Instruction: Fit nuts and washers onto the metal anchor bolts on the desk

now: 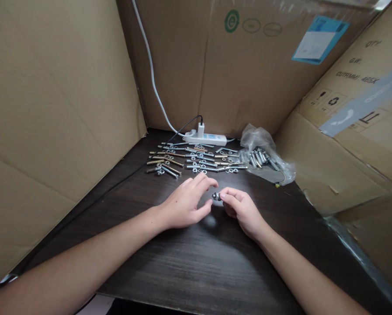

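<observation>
My right hand [243, 210] pinches a metal expansion bolt [216, 197] between thumb and fingers, above the dark table. The bolt's nut end points left, and most of its shank is hidden in the hand. Close by on the left, my left hand [191, 201] is open, thumb and fingers curved apart around a gap facing the bolt's tip, without visibly touching it. Beyond both hands lie rows of loose parts: bolts [169, 170], sleeves [156, 162], nuts [195, 170] and washers [231, 171], some silver, some brass-coloured.
A clear plastic bag [269, 175] with several bolts [258, 157] lies at the back right. A white power strip [209, 139] with a plugged-in charger [201, 130] sits behind the parts. A black cable [117, 183] crosses the table's left side. Cardboard walls [182, 65] enclose three sides.
</observation>
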The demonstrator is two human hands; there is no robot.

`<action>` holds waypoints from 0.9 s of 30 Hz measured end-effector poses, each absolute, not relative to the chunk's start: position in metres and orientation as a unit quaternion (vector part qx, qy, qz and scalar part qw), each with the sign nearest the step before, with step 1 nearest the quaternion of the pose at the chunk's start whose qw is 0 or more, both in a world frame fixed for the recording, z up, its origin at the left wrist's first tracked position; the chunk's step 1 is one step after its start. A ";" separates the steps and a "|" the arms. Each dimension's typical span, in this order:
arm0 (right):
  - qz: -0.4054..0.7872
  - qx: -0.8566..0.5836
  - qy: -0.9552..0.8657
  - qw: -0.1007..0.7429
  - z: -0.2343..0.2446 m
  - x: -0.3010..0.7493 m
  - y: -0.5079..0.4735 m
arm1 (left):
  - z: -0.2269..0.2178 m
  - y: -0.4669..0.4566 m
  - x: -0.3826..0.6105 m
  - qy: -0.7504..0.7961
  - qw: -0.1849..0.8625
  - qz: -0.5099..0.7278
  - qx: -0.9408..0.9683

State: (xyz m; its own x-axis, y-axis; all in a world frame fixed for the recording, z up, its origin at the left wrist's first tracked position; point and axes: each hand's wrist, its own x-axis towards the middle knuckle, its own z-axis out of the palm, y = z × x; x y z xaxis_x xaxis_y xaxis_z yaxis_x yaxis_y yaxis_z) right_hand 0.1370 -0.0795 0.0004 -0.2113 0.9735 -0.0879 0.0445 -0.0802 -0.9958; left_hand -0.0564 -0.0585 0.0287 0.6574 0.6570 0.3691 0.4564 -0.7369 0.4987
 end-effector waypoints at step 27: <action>0.557 -0.479 -0.535 0.418 0.000 0.137 -0.079 | 0.024 -0.057 -0.055 0.320 0.172 0.255 0.896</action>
